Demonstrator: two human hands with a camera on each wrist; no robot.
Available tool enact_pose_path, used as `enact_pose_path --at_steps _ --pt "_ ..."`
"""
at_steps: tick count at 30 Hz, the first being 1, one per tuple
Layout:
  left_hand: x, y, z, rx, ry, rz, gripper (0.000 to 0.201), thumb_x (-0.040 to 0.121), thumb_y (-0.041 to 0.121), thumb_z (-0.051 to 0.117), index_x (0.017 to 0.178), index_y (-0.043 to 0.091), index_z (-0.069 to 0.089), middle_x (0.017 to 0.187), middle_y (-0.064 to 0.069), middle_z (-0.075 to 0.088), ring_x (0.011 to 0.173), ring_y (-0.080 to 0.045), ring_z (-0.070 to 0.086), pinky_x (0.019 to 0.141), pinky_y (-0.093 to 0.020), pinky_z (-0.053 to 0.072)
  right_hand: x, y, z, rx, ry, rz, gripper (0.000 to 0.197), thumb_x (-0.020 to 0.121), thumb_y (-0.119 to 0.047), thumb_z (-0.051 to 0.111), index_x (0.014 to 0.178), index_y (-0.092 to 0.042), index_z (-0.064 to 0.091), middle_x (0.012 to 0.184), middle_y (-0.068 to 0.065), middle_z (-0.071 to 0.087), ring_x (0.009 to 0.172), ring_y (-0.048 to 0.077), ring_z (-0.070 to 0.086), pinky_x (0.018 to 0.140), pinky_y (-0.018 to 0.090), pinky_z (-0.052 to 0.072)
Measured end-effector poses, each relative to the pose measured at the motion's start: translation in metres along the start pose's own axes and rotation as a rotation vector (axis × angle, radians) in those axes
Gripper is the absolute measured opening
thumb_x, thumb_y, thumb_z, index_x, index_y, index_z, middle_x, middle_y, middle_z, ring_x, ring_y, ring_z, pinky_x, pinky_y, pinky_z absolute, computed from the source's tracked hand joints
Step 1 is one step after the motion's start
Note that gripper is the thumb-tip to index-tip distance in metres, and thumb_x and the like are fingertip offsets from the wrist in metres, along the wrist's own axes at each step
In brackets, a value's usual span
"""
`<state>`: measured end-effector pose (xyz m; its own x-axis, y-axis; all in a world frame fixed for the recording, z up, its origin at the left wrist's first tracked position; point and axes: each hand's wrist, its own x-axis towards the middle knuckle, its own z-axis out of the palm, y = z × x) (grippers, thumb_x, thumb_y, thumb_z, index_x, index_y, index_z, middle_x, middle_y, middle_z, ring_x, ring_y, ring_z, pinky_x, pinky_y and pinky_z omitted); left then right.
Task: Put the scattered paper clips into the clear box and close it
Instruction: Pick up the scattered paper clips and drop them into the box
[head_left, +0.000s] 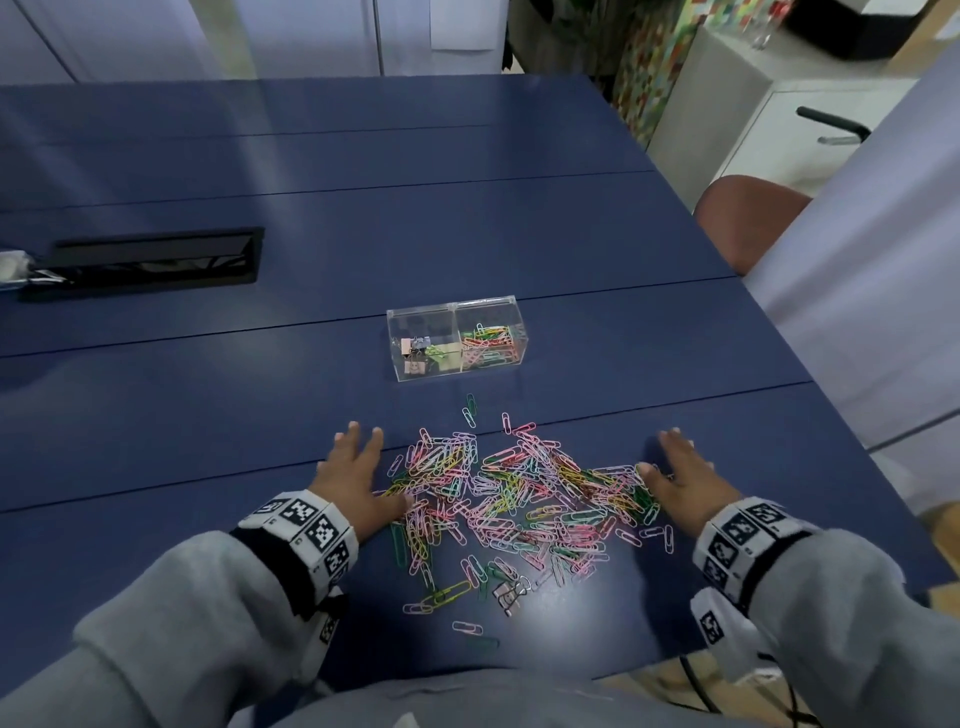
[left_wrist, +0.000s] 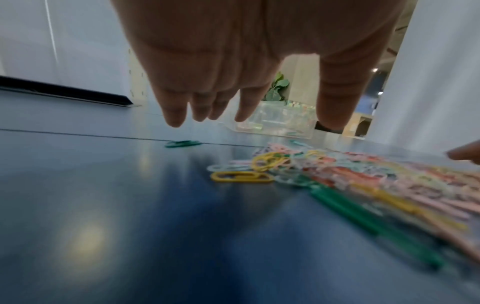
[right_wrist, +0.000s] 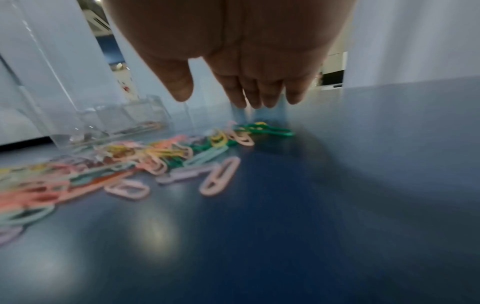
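Note:
A wide heap of coloured paper clips (head_left: 511, 493) lies on the blue table (head_left: 208, 415), blurred in both wrist views (left_wrist: 363, 179) (right_wrist: 145, 160). Beyond it stands the clear box (head_left: 456, 338), with two compartments: binder clips in the left one, paper clips in the right one. Whether its lid is open I cannot tell. My left hand (head_left: 358, 478) lies flat at the heap's left edge, fingers straight, thumb touching clips. At the right edge my right hand (head_left: 675, 478) lies flat too, thumb at the clips. Neither hand holds anything.
A black cable tray (head_left: 150, 260) is set into the table at the far left. A small binder clip (head_left: 511, 595) lies among stray clips near the front edge. A brown chair back (head_left: 743, 218) stands past the table's right side. The table edge runs close on the right.

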<state>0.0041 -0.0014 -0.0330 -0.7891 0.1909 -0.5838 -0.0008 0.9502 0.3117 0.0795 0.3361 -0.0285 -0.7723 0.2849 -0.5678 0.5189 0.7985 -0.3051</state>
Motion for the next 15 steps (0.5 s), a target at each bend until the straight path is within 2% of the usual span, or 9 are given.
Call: enact_pose_path --at_steps 3,6,8,11,15 --pt "-0.003 -0.014 0.003 0.035 -0.012 -0.044 0.091 0.085 0.049 0.058 0.15 0.022 0.001 0.159 -0.005 -0.008 0.148 -0.024 -0.002 0.12 -0.036 0.011 -0.006 0.01 0.01 -0.039 -0.036 -0.018 0.065 0.096 -0.04 0.035 0.148 -0.015 0.005 0.158 0.001 -0.005 0.146 0.018 0.001 0.12 0.036 0.006" --pt "-0.005 -0.014 0.005 0.057 0.012 0.052 0.076 0.084 0.04 0.063 0.147 0.028 0.023 0.156 -0.003 0.018 0.143 -0.023 0.021 0.117 -0.032 0.023 -0.007 0.002 0.018 -0.076 0.054 -0.088 0.059 0.093 -0.033 0.048 0.145 -0.017 0.025 0.155 0.001 0.019 0.142 0.019 0.022 0.116 0.032 0.02" --pt "-0.006 -0.008 0.005 0.078 0.027 0.101 0.067 0.084 0.033 0.064 0.143 0.029 0.033 0.147 -0.002 0.032 0.136 -0.023 0.034 0.112 -0.031 0.031 -0.007 -0.008 0.02 -0.092 0.089 -0.133 0.053 0.091 -0.026 0.053 0.14 -0.019 0.036 0.145 0.005 0.035 0.132 0.021 0.038 0.111 0.031 0.029" --pt "-0.005 0.002 0.005 0.121 0.02 0.12 0.059 0.085 0.029 0.063 0.139 0.03 0.038 0.136 -0.004 0.041 0.128 -0.023 0.042 0.107 -0.03 0.036 -0.005 -0.021 0.019 -0.124 0.075 -0.132 0.045 0.09 -0.021 0.054 0.134 -0.02 0.045 0.135 0.008 0.042 0.121 0.024 0.048 0.102 0.029 0.037" --pt "0.0 0.013 0.001 0.099 0.026 0.117 0.046 0.086 0.023 0.062 0.129 0.025 0.049 0.126 -0.004 0.047 0.117 -0.022 0.051 0.098 -0.027 0.041 -0.002 -0.028 0.015 -0.134 0.095 -0.117 0.03 0.087 -0.02 0.058 0.116 -0.018 0.057 0.123 0.008 0.051 0.107 0.024 0.055 0.087 0.025 0.041"
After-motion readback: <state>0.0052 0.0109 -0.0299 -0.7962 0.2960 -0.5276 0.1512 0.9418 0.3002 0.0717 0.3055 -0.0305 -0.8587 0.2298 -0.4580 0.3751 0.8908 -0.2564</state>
